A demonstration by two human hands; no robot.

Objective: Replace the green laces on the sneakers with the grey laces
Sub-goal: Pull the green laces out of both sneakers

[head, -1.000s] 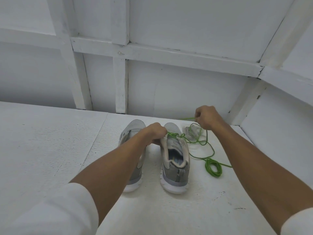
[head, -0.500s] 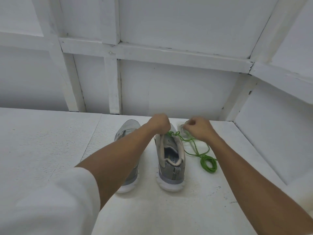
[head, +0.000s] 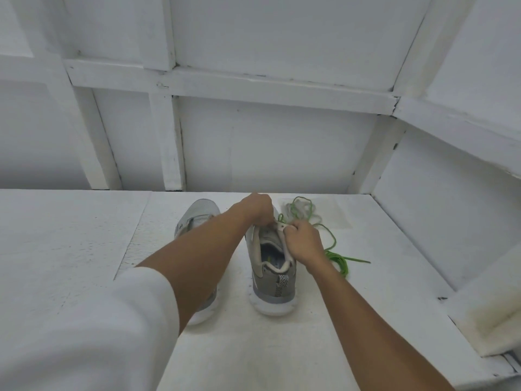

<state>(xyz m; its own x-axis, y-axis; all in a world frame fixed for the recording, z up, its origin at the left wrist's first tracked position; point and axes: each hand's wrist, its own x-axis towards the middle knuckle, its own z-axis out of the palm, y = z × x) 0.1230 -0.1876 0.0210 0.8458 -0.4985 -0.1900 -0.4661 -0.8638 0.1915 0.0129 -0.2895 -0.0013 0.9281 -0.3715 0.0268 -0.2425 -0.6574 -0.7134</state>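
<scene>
Two sneakers stand side by side on the white table [head: 282, 348], heels toward the person and toes pointing to 12 o'clock. Both hands meet over the throat of the grey sneaker [head: 272, 273]. The left hand [head: 258, 207] sits at the shoe's 12 o'clock end with its fingers curled down onto the lacing area; what they grip is hidden beneath the knuckles. The right hand [head: 303, 242] is at the shoe's 2 o'clock edge, thumb and forefinger pinching a pale flap of the upper beside the tongue. The green lace [head: 334, 253] comes out of the throat between the two hands, loops away toward 1 o'clock, then trails to a loose coil on the table at the shoe's 3 o'clock side. A bundle of grey laces [head: 317, 217] lies at 1 o'clock, under the green loops. The other sneaker [head: 198, 215] stands at 9 o'clock, mostly covered by the left forearm.
</scene>
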